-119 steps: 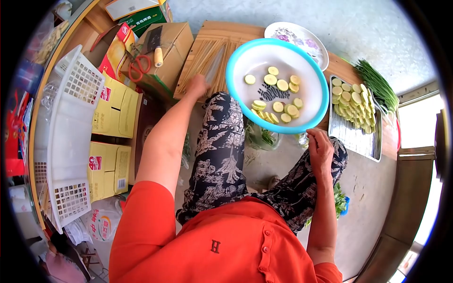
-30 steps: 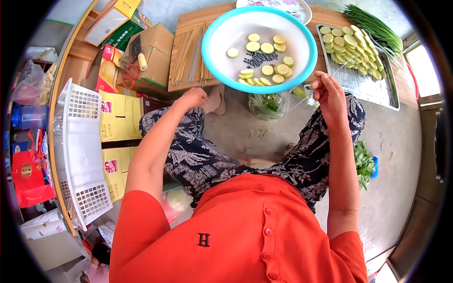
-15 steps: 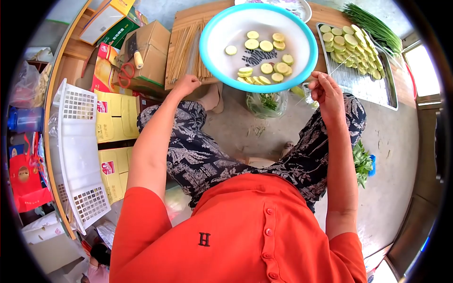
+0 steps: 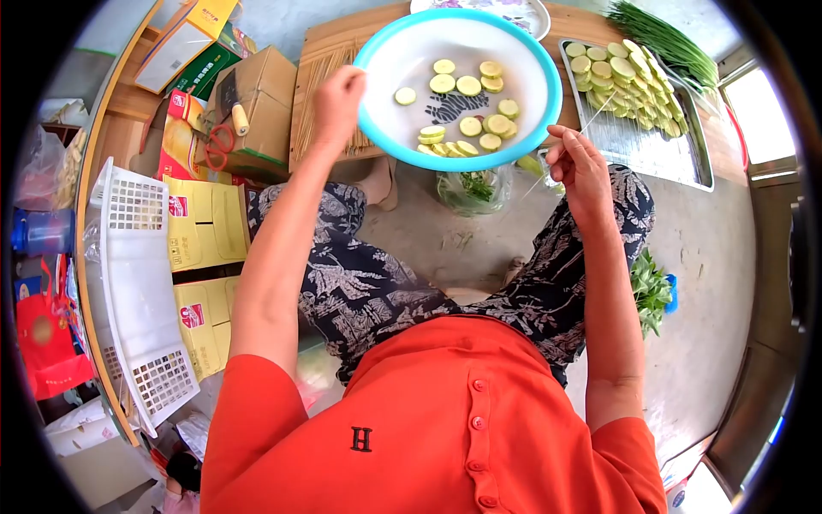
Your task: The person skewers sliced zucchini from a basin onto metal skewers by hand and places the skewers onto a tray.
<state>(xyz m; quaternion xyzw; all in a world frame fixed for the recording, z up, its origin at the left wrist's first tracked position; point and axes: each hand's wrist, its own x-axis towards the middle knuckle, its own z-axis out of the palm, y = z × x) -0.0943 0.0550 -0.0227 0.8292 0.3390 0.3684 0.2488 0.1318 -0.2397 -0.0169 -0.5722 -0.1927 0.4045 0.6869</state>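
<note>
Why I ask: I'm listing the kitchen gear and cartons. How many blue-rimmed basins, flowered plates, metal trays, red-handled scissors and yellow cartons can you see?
Blue-rimmed basin: 1
Flowered plate: 1
Metal tray: 1
Red-handled scissors: 1
Yellow cartons: 2
Total: 6

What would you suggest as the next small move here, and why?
I would probably bring the left hand over the rim of the basin to pick up the lone slice, since it lies apart from the others and nearest that hand. The right hand pinches a thin stick with no slice visible on it, so it seems ready to take one.
</note>
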